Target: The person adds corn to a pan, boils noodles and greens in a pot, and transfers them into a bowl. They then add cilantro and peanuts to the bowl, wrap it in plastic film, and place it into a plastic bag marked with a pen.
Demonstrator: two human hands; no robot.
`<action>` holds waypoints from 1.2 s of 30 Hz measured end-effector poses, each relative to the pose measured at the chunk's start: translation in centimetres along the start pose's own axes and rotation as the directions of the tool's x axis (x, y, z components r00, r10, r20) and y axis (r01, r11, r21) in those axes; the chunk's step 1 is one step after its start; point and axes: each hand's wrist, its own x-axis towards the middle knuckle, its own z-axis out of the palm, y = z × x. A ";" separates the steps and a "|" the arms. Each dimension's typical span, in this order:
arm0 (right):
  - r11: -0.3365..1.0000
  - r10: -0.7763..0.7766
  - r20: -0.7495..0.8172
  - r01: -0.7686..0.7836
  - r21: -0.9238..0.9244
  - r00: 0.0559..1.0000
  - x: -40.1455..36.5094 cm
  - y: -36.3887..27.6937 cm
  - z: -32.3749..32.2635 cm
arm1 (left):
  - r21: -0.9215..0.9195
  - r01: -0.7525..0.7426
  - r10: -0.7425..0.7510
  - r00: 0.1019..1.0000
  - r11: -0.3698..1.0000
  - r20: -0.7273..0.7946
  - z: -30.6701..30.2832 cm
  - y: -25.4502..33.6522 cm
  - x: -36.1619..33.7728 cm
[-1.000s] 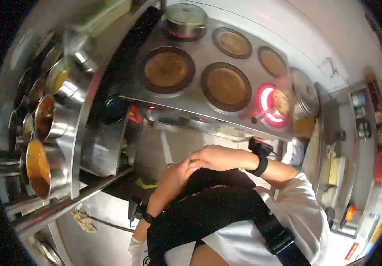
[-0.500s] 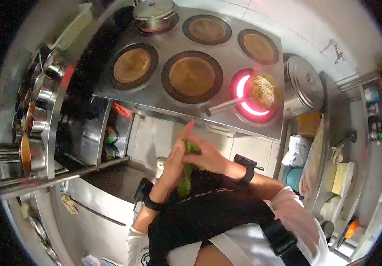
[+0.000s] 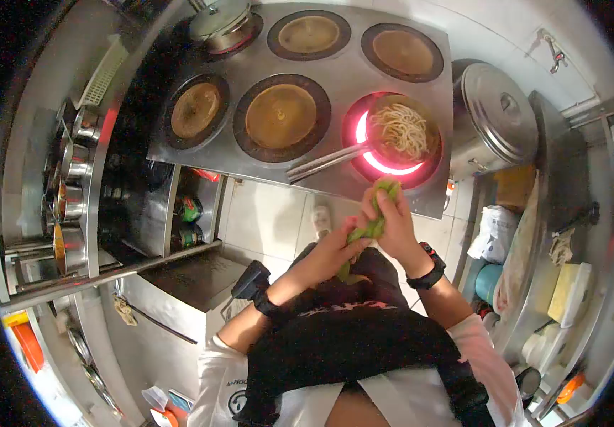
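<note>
My left hand (image 3: 335, 250) and my right hand (image 3: 395, 226) are both closed on a limp, twisted green cloth (image 3: 374, 229). The right grips its upper end, the left its middle, and a loose tail hangs by the black apron. Just beyond my right hand, a pan of noodles (image 3: 401, 134) sits on a burner glowing pink-red (image 3: 392, 168). Its long metal handle (image 3: 327, 164) points toward the stove's front left, and neither hand touches it.
Several unlit round plates, including one front-centre (image 3: 282, 116), share the steel stove top (image 3: 349, 82). A lidded pot (image 3: 221, 27) stands at the back left. Right of the stove is a large lidded stockpot (image 3: 495, 110). Steel pots (image 3: 72, 201) line the left shelf.
My hands have moved right and toward the lit burner, drawing slightly apart, with the green cloth now stretched between them. The view has shifted, and the noodle pan stays on its burner.
</note>
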 end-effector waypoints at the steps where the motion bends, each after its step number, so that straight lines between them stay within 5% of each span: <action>1: 0.996 0.012 0.015 -0.014 0.091 1.000 0.1 -0.5 -0.4 | 0.004 0.004 -0.004 1.000 1.000 0.011 -0.1 0.5 0.4; 7: 0.976 -0.082 -0.084 0.097 0.194 0.993 1.0 -2.3 -1.6 | 0.067 -0.007 -0.018 0.930 0.998 0.367 -1.6 2.9 4.7; 9: 0.923 0.315 0.100 -0.329 0.200 0.944 1.0 -3.8 -1.9 | 0.517 -0.317 -0.124 0.750 0.795 0.649 -2.2 4.3 5.7; 10: 0.899 0.436 0.015 -0.435 -0.042 0.900 1.4 -4.4 -1.3 | 0.508 -0.321 -0.117 0.747 0.799 0.655 -2.4 3.6 5.7; 11: 0.900 0.435 0.005 -0.434 -0.043 0.901 1.5 -5.9 -1.6 | 0.231 -0.371 0.116 0.711 0.899 0.694 -2.5 2.4 5.7; 12: 0.773 0.617 0.053 -0.592 -0.230 0.785 1.5 -8.0 -2.1 | -0.066 -0.407 0.345 0.666 0.911 0.661 -3.0 1.6 5.8; 13: 0.594 0.774 0.060 -0.691 -0.413 0.630 1.6 -9.8 -2.7 | -0.071 -0.409 0.348 0.659 0.910 0.666 -3.9 2.2 6.6; 15: 0.729 0.456 -0.141 -0.460 -0.507 0.879 2.4 -12.2 -4.3 | -0.098 -0.424 0.406 0.737 0.900 0.540 -5.9 4.0 9.3; 16: 0.802 0.380 -0.188 -0.424 -0.420 0.906 3.2 -12.5 -5.5 | -0.001 -0.384 0.346 0.831 0.923 0.436 -5.9 4.0 10.3; 17: 0.866 0.307 -0.242 -0.375 -0.331 0.921 4.1 -12.6 -6.7 | -0.102 0.089 -0.065 0.974 0.991 0.219 -5.1 6.6 11.1; 18: 0.864 0.314 -0.240 -0.381 -0.329 0.919 5.0 -12.8 -7.0 | -0.373 0.089 -0.059 0.994 0.924 0.093 -3.9 6.0 13.0; 20: 0.932 0.196 -0.299 -0.273 -0.239 0.934 7.6 -13.2 -7.7 | -0.507 0.026 -0.042 0.999 0.861 -0.021 -1.7 3.8 18.3; 22: 0.894 0.189 -0.255 -0.274 -0.354 0.948 10.1 -12.4 -11.4 | -0.626 -0.057 -0.049 0.987 0.778 -0.151 -1.3 3.5 20.8; 24: 0.731 0.126 -0.299 -0.293 -0.617 0.946 12.2 -9.9 -17.1 | -0.678 0.044 -0.090 0.995 0.734 -0.033 -1.7 3.5 21.5; 28: 0.776 0.258 -0.214 -0.334 -0.535 0.942 13.0 -12.4 -15.4 | -0.687 0.053 -0.104 0.994 0.724 -0.032 -2.6 0.3 21.7; 31: 0.711 0.278 -0.194 -0.338 -0.617 0.941 13.7 -12.2 -17.2 | -0.689 -0.142 -0.100 0.949 0.711 -0.299 -3.8 1.9 18.0; 33: 0.386 0.294 -0.087 -0.201 -0.900 0.952 13.7 -11.7 -16.6 | -0.662 -0.280 -0.093 0.878 0.695 -0.469 -4.3 3.0 14.5; 34: 0.324 0.164 0.096 0.038 -0.945 0.982 13.8 -10.1 -16.6 | -0.657 -0.267 -0.181 0.829 0.705 -0.530 -4.7 3.4 12.5; 36: 0.289 0.171 0.194 0.138 -0.947 0.966 14.2 -8.5 -15.0 | -0.646 -0.296 -0.292 0.708 0.704 -0.643 -5.4 3.1 7.8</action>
